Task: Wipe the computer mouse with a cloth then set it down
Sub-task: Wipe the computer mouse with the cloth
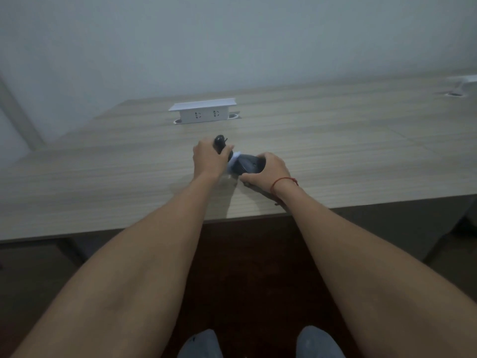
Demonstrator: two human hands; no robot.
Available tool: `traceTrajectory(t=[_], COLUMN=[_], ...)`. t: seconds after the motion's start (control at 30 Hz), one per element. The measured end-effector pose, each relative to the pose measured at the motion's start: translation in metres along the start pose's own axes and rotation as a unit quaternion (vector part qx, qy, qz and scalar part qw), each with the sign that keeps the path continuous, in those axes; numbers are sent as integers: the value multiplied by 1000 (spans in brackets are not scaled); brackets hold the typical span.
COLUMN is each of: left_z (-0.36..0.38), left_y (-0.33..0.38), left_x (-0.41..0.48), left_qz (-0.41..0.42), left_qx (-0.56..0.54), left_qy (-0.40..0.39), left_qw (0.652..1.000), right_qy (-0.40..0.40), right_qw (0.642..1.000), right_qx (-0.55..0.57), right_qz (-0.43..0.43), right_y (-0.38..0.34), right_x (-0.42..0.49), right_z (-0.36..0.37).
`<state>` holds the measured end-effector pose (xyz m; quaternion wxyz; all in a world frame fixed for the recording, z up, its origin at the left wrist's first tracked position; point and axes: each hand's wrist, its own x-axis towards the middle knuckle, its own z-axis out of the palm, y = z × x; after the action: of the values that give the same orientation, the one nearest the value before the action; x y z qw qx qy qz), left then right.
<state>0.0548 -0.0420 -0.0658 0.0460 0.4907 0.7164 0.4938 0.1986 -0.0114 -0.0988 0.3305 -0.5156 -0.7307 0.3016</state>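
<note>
- We find the right hand gripping the computer mouse, its long axis pointing leftward from those fingers.
- We find the left hand closed on a dark object; the cloth lies between the hands, touching the mouse.

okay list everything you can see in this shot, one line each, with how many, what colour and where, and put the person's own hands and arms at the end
desk: one, light wood grain, fills the middle of the view.
socket box: one, white, raised from the desk's far middle, two outlets facing the person.
cable hole: one, far right of the desk, something white beside it, too blurred to name.
mouse: one, black, in the right hand, low over the desk.
cloth: one, white, between the two hands, against the mouse.
dark object: one, black, in the left hand; cannot tell what it is.
red string: one, on the right wrist.
left hand: one, bare, closed on the dark object.
right hand: one, bare, closed on the mouse.
forearms: two, bare.
knees: two, grey, bottom edge.
</note>
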Motion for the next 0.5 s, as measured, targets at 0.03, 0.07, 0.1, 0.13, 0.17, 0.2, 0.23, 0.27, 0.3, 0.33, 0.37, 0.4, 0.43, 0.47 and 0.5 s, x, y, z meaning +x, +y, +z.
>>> traceTrajectory(t=[0.03,0.07,0.1,0.13,0.17,0.2,0.23,0.27,0.3,0.33,0.37,0.4,0.43,0.47,0.5], left_z=[-1,-2,-4,-5,-6,-6,-7,-6,-4,-1,1,2,2,2,1], left_y=[-2,-4,-4,-2,1,4,7,9,8,5,0,-4,-7,-9,-8], left_x=[2,3,4,5,6,6,6,5,4,2,1,0,0,2,3], left_qz=[-2,4,9,15,19,17,11,4,-3,-10,-17,-23,-26,-19,-8], left_qx=[43,76,91,87,66,30,-8,-31,-30,-14,9,29,41,44,41], left_qy=[-19,-37,-45,-39,-20,8,36,51,47,30,9,-6,-18,-24,-26], left_qw=[999,996,995,995,997,999,999,998,998,999,1000,999,999,999,999], right_qy=[2,3,1,-2,-5,-7,-8,-9,-11,-12,-11,-11,-12,-12,-14], right_qw=[1000,1000,1000,1000,1000,1000,1000,1000,999,999,999,999,999,999,999], right_qx=[2,2,1,3,8,14,18,23,31,39,46,49,50,48,46], right_qz=[-1,-3,-5,-5,-5,-5,-6,-7,-8,-9,-11,-13,-16,-17,-18], right_y=[0,1,0,1,1,1,1,1,2,2,2,2,2,2,2], right_x=[-1,-1,-1,-1,-1,-1,-1,-2,-2,-3,-3,-4,-4,-4,-4], right_z=[0,-1,-1,-1,-2,-1,-2,-2,-2,-2,-2,-3,-3,-3,-3])
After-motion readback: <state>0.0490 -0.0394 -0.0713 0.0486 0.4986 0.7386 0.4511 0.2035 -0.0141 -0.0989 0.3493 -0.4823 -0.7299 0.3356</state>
